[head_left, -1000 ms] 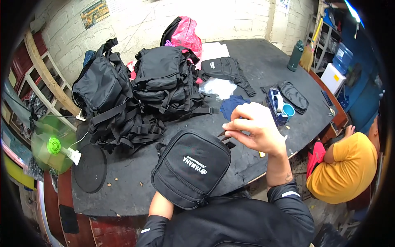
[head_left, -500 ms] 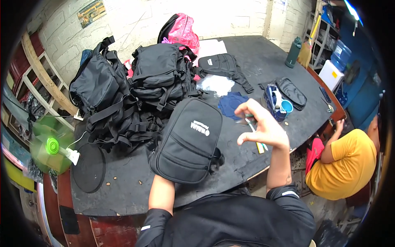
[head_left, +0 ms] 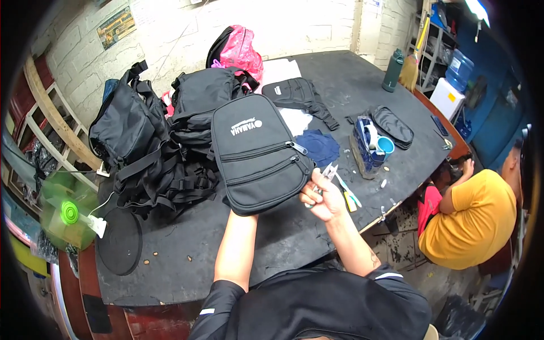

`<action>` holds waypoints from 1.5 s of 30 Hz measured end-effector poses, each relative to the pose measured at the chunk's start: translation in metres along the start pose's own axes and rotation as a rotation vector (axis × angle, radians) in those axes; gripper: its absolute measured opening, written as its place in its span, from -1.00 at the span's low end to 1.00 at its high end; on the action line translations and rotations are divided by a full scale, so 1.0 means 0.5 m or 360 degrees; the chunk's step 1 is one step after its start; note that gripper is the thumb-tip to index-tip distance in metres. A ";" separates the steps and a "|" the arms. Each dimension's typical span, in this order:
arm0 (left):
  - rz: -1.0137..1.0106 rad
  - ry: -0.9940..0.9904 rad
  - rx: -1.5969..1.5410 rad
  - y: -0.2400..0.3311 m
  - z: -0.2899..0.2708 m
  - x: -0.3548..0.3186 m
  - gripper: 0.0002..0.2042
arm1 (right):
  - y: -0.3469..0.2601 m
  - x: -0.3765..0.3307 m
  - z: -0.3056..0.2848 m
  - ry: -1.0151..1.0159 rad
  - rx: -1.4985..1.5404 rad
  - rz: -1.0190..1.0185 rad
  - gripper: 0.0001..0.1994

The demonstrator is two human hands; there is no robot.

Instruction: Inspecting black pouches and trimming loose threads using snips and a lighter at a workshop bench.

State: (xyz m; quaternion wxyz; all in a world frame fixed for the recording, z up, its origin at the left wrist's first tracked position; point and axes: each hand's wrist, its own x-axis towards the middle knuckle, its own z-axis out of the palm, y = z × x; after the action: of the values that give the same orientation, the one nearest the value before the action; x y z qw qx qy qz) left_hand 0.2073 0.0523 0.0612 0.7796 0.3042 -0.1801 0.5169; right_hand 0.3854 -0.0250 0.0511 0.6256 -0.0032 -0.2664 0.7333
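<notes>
The left hand is hidden behind the black pouch point(head_left: 258, 156), which it holds up over the desk point(head_left: 283, 238). The right hand point(head_left: 322, 195) grips small snips point(head_left: 327, 173) at the pouch's right edge. Behind lie black backpacks point(head_left: 164, 141) and a pink bag point(head_left: 238, 51).

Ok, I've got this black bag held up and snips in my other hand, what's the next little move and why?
Probably bring the snips in your right hand to the bag by the zip pulls. The left hand is hidden behind the bag, holding it up above the table, so its front faces you and the blades are already beside its edge.
</notes>
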 end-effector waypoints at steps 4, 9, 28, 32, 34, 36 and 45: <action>0.0022 0.0832 0.0610 -0.004 0.003 -0.004 -0.51 | 0.004 0.011 0.030 0.0444 -0.0023 0.0051 -0.86; 0.0049 0.0664 0.0456 0.006 -0.054 -0.028 -0.48 | 0.013 0.015 0.057 0.0402 -0.0547 -0.0154 -0.75; 0.0042 0.0343 0.3197 0.008 0.031 -0.020 -0.43 | -0.051 0.077 0.170 0.0086 -0.2508 -0.1029 -0.81; 0.0314 0.0107 0.3713 0.005 0.049 -0.021 -0.43 | -0.058 0.068 0.146 0.0165 -0.1747 -0.0564 -0.89; 0.0250 0.0244 0.3925 0.026 0.007 -0.040 -0.42 | -0.089 0.053 0.155 -0.0340 -0.0640 -0.0364 -0.77; 0.0130 0.0342 0.4114 0.032 0.011 -0.046 -0.40 | -0.128 0.033 0.147 -0.0340 -0.0294 -0.0410 -0.85; 0.0282 0.0228 0.3848 0.055 0.094 -0.036 -0.41 | -0.084 0.036 0.192 -0.0071 -0.2531 -0.0268 -0.66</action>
State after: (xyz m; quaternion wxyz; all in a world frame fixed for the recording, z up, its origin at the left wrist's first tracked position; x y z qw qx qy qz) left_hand 0.1765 0.0164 0.0940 -0.0370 0.7926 0.4417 0.4186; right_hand 0.3878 -0.0425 0.1558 0.4836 -0.4135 -0.7212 0.2739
